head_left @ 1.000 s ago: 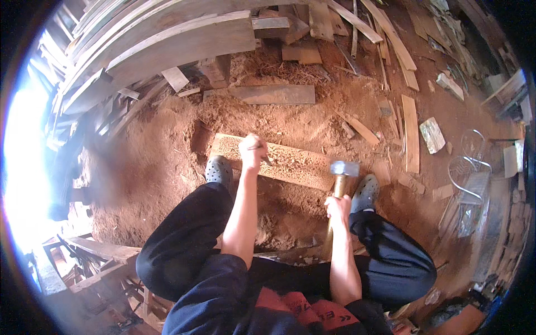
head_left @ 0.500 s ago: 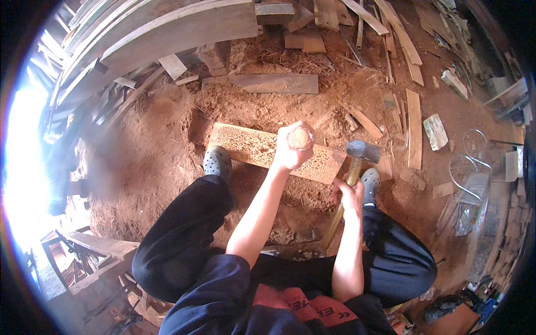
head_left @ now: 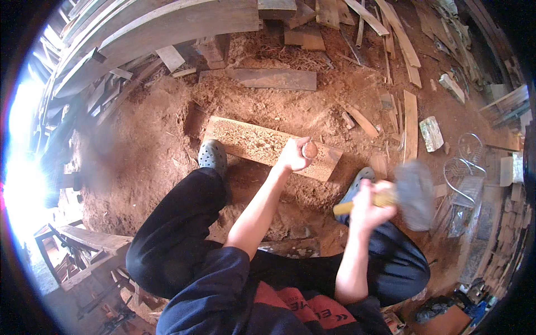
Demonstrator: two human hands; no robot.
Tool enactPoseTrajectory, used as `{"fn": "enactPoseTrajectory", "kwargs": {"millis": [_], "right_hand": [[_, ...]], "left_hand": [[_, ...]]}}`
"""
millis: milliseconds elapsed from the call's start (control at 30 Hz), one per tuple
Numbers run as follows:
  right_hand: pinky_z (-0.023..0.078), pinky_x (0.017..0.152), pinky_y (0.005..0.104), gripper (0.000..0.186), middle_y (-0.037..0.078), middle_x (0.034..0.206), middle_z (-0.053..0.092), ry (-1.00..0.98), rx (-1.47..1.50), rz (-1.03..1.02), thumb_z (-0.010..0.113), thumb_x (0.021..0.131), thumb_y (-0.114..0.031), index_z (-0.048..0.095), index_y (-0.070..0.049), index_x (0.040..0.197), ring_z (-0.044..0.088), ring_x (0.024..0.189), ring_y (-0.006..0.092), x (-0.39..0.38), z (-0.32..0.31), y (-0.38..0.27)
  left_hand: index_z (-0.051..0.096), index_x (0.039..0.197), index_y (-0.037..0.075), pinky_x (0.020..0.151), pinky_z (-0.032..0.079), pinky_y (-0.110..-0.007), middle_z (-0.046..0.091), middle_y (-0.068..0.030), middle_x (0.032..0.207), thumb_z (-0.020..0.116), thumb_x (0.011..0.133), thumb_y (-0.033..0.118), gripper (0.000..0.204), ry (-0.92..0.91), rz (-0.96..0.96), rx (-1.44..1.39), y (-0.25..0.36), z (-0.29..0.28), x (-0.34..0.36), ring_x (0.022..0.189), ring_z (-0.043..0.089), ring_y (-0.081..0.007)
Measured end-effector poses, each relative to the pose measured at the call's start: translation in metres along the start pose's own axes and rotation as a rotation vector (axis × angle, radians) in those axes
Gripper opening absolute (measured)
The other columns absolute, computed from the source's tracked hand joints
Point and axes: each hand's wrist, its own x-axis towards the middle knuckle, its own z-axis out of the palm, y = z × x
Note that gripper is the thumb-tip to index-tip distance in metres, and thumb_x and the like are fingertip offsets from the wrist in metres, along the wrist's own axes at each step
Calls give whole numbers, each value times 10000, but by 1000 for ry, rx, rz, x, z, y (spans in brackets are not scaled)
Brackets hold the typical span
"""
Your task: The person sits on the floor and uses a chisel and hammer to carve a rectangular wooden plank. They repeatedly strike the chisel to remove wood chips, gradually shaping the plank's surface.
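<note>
A pale wooden board (head_left: 240, 139), its face covered in small gouged marks, lies on the dirt between my feet. Above its right half, my left hand (head_left: 293, 156) is closed around an upright tool with a round wooden handle (head_left: 310, 149). I see that handle nearly end-on, and my fist and the angle hide its lower end. Off to the right, my right hand (head_left: 369, 211) grips a hammer by its yellowish handle (head_left: 343, 209). The heavy grey hammer head (head_left: 414, 195) is raised, apart from board and handle, and smeared by motion.
My left clog (head_left: 213, 156) rests against the board's left end; the right clog (head_left: 357, 183) is near its right end. A plank (head_left: 279, 79) lies beyond. Long boards (head_left: 178, 28) are stacked far left. Wood strips (head_left: 410, 125) and a wire rack (head_left: 463, 173) lie at right.
The hammer has swung up and right from near the board's right end, and its head now looks larger. My left hand shifted slightly right and nearer. My right foot has tilted.
</note>
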Motion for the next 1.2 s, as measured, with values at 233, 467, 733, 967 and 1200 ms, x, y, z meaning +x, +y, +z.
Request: {"fn": "enactPoseTrajectory", "kwargs": {"millis": [233, 467, 733, 967, 1200], "right_hand": [[476, 594, 371, 174, 153, 655, 610, -422, -558, 236, 650, 682, -82, 568, 42, 771, 598, 587, 251, -5, -1, 27], [460, 559, 329, 127, 77, 674, 560, -122, 71, 238, 650, 709, 13, 532, -23, 738, 530, 576, 204, -13, 8, -1], [497, 630, 439, 239, 282, 738, 619, -450, -664, 667, 611, 653, -111, 580, 91, 778, 628, 712, 405, -30, -10, 126], [486, 751, 450, 263, 292, 845, 621, -550, -805, 780, 561, 672, -115, 596, 75, 851, 614, 844, 415, -67, -15, 189], [473, 777, 475, 247, 276, 874, 626, -602, -861, 702, 543, 682, -99, 616, 49, 866, 607, 866, 420, -76, 0, 183]], "left_hand": [[574, 743, 58, 566, 463, -336, 595, -121, 667, 609, 586, 115, 171, -31, 81, 67, -19, 5, -13, 595, 588, -277], [580, 754, 47, 582, 466, -341, 595, -125, 669, 608, 586, 129, 189, -27, 71, -1, -7, 6, -7, 621, 599, -269], [604, 742, 54, 583, 473, -302, 607, -89, 673, 574, 545, 63, 199, -79, -15, 30, -12, -1, -10, 622, 586, -215], [542, 775, 54, 531, 417, -307, 512, -40, 654, 538, 513, -77, 292, 340, -22, -957, -71, -74, -5, 582, 490, -182], [543, 634, 74, 571, 490, -353, 600, -125, 657, 626, 525, 220, 201, -154, 44, 57, 16, -7, 8, 596, 565, -310]]}}
